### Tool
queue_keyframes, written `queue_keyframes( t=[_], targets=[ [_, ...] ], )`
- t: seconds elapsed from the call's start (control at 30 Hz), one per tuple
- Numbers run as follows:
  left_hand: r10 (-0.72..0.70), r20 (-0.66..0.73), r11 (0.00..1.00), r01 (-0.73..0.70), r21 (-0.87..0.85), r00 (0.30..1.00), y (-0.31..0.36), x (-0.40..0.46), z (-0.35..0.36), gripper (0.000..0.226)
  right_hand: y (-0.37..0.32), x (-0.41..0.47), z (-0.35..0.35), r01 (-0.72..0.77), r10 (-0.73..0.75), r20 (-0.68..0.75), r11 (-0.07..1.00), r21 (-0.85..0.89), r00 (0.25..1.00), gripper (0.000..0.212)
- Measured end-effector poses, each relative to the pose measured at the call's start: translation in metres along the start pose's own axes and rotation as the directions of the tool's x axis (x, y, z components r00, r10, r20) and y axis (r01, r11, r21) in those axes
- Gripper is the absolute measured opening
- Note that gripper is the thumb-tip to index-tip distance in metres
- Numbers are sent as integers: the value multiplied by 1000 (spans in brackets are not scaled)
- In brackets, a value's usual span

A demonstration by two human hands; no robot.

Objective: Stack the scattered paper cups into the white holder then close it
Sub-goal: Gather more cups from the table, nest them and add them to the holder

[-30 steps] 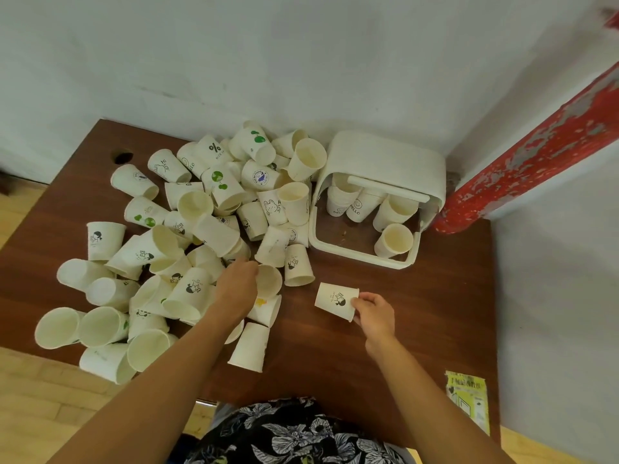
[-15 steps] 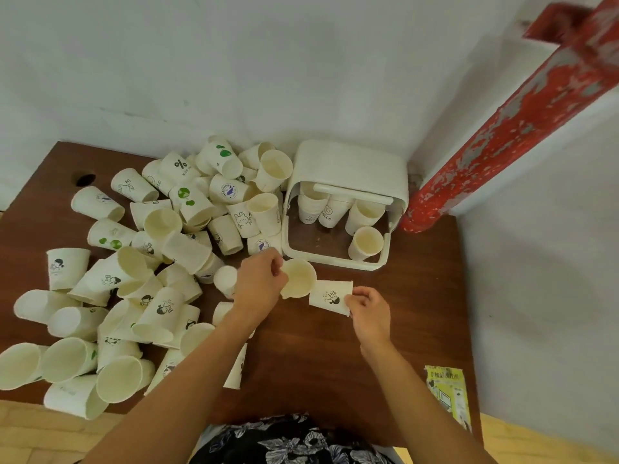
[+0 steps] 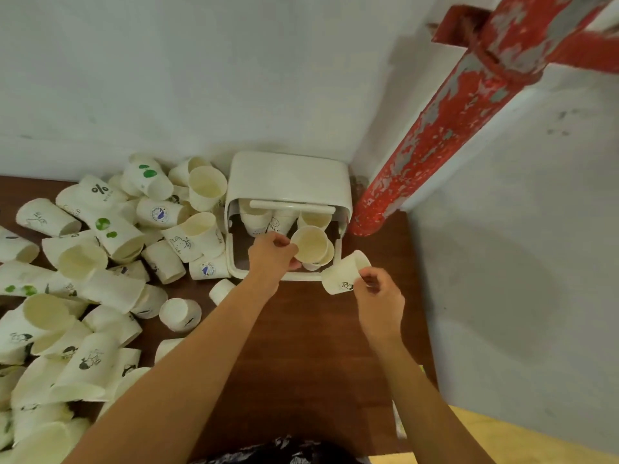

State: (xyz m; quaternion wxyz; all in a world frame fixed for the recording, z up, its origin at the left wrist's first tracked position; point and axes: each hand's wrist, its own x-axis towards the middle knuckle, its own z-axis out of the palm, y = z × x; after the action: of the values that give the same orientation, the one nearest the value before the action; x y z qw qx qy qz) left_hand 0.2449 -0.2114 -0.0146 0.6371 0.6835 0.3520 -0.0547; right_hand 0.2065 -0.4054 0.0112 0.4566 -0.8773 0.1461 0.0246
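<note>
The white holder stands open at the back of the brown table, lid raised, with several cups standing inside. My left hand grips a paper cup by its side and holds it over another cup inside the holder's front right. My right hand pinches a second paper cup, tilted, just outside the holder's front right corner. A heap of scattered paper cups covers the table's left half.
A peeling red pipe slants up right behind the holder's right side. White walls close the corner behind and to the right. Bare brown tabletop lies between my forearms.
My left hand has carried its cup from the table in front of the holder into the holder. My right hand has lifted its cup off the table toward the holder's corner. The view has shifted right.
</note>
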Motion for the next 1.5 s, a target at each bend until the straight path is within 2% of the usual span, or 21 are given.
queue_keyframes(
  t=[0.17, 0.33, 0.57, 0.83, 1.0, 1.23, 1.37, 1.5],
  targets=[
    [-21, -11, 1000, 21, 17, 1000, -1, 15, 21, 11, 2, 17, -4, 76, -77, -19, 996, -54, 997, 19],
    [-50, 31, 998, 50, 27, 998, -1, 28, 36, 14, -6, 25, -1, 216, -220, -42, 973, -86, 975, 19],
    [-66, 35, 998, 65, 12, 997, 1, 36, 43, 16, -15, 31, 3, 260, -270, -76, 959, -116, 960, 19],
    [-133, 100, 991, 134, -6, 986, -6, 36, 52, 16, -7, 34, 1, 221, -229, -106, 972, -84, 968, 18],
    [-141, 100, 990, 142, 0, 985, -11, 38, 46, 14, -4, 37, 7, 267, -275, -87, 959, -93, 958, 19],
    [-73, -26, 991, 75, 109, 997, -11, 39, 41, 10, -8, 40, 20, 370, -382, -72, 918, -139, 921, 18],
    [-56, -22, 986, 59, 154, 998, -10, 41, 50, 9, -3, 40, 16, 394, -413, -143, 907, -147, 899, 17],
    [-56, 37, 981, 48, 189, 998, -11, 40, 61, 14, 0, 40, 9, 420, -435, -150, 900, -119, 888, 18]
  ],
)
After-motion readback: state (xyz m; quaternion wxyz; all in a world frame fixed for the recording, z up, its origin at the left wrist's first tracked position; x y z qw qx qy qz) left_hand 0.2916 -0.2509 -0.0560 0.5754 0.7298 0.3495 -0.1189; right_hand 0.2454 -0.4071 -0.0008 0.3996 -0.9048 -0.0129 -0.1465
